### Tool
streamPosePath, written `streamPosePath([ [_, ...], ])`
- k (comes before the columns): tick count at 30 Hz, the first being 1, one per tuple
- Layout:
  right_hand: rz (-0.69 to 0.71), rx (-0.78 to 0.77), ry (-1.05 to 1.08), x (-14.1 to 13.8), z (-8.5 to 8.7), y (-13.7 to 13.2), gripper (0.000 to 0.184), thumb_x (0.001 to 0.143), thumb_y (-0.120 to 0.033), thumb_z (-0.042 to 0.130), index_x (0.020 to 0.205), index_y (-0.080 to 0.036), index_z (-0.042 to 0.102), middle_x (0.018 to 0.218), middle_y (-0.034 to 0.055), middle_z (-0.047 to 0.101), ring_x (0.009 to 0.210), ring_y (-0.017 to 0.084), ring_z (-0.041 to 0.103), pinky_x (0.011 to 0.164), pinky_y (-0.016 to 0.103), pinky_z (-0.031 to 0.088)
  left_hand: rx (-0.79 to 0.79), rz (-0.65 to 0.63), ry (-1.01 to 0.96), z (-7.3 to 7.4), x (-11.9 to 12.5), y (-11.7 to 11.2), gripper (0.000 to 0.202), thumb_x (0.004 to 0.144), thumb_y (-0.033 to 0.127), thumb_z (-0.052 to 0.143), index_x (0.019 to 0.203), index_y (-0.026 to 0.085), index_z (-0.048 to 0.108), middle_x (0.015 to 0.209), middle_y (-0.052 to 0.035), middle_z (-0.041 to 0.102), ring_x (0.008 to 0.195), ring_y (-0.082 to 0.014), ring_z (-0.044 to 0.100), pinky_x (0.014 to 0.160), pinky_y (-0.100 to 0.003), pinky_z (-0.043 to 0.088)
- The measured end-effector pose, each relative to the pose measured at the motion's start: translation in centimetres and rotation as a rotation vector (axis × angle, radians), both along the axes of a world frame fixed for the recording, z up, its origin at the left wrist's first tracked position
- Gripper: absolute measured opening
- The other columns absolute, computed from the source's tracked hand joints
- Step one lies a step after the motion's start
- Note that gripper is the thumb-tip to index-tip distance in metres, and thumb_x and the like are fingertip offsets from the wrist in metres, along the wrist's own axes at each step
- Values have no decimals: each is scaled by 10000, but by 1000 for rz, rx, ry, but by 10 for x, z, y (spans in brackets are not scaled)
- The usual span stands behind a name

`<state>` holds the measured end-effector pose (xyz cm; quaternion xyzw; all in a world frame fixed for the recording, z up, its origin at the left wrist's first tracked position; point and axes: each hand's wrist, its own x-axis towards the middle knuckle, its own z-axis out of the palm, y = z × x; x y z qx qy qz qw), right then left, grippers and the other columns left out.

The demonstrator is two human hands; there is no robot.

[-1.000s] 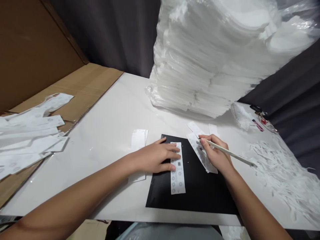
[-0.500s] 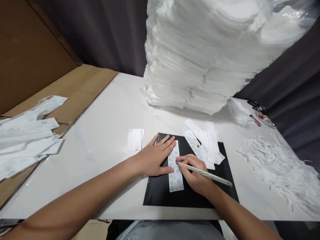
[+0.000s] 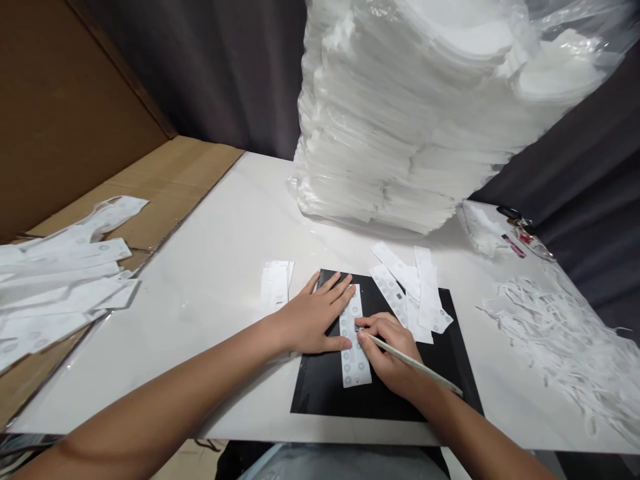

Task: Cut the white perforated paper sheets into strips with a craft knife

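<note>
My left hand (image 3: 320, 319) lies flat with fingers spread. Its fingertips and thumb rest along the left edge of a white strip printed with grey rings (image 3: 356, 367). Under the strip is a black mat (image 3: 320, 387). Pinched in my right hand (image 3: 393, 350) is a slim white-handled tool (image 3: 425, 368), slanting down to the right; its exact kind is unclear. The working end meets the strip near a small dark grey patch (image 3: 357, 327), partly hidden by my fingers. More ring-printed strips (image 3: 400, 283) overlap on the mat's upper right, one bearing a dark square.
Left of the mat stands a small stack of white strips (image 3: 276, 283). Many strips (image 3: 65, 273) pile on cardboard (image 3: 185, 163) at far left. A tall bagged white stack (image 3: 390, 147) rises behind. White cords (image 3: 565, 347) lie tangled at right, with keys (image 3: 523, 227) beyond.
The whole view has shifted slightly. My left hand keeps its place on the strip. The tool's handle now tilts more steeply down to the right in my right hand.
</note>
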<state>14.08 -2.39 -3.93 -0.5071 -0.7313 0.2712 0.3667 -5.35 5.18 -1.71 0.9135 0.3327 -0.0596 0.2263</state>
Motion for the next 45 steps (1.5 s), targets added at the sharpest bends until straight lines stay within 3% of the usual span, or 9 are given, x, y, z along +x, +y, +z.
streamPosePath([
  [10,-17,-13,18,1,3,0,159,862,-189,531,710,-223,565,897,73,717,888,204,665,765,335,539,-21,-5,42,3,0,0,912,842,674,428,1503,111,150,1557,-157,20,1439,-338,-2,1132,-551,-4],
  [17,56,259,-339,-3,-3,-3,219,892,-152,484,710,-219,585,879,84,729,855,226,658,729,367,539,17,43,53,2,2,-2,970,791,712,480,1500,123,176,1541,-236,-29,1417,-404,-55,1106,-593,22],
  [24,-503,315,-497,65,14,20,191,907,-257,456,768,-191,571,1156,208,645,1094,358,571,855,560,455,43,32,-57,8,0,-1,878,728,645,648,1412,154,399,1470,-242,323,1387,-439,192,1087,-636,82],
  [27,-580,310,-432,84,16,26,227,889,-300,469,684,-214,514,1144,176,658,1109,340,579,890,524,468,-100,52,-271,18,3,-5,559,763,446,718,1257,227,574,1223,-126,525,1138,-299,528,1021,-486,361],
  [32,-376,227,-306,71,13,24,210,889,-334,465,740,-225,566,1095,119,691,1015,276,645,831,428,527,-394,140,-668,54,-9,-16,178,885,303,578,903,221,735,961,-60,552,826,-149,594,691,-255,498],
  [35,-287,184,-266,61,15,21,214,895,-319,462,740,-228,578,1085,96,701,1016,262,654,815,394,541,-320,249,-955,76,-38,-25,132,843,277,644,796,213,750,840,-67,617,692,-145,594,608,-263,488],
  [38,-266,174,-242,59,17,19,219,897,-315,463,738,-227,584,1074,91,707,1014,266,657,820,399,543,-65,585,-1184,83,-68,-33,108,780,325,702,761,229,748,819,-73,654,689,-177,603,522,-252,462],
  [41,-241,177,-225,60,17,17,217,907,-314,458,750,-227,581,1046,91,712,1012,267,657,822,404,542,126,881,-1063,74,-81,-33,177,778,376,675,786,207,727,924,-82,670,741,-185,608,532,-240,464],
  [45,-115,147,-266,56,8,15,185,916,-297,463,797,-228,586,1025,92,707,1013,264,651,824,408,542,98,950,-702,50,-79,-21,309,868,437,518,948,180,670,943,-70,677,523,-101,504,430,-200,395],
])
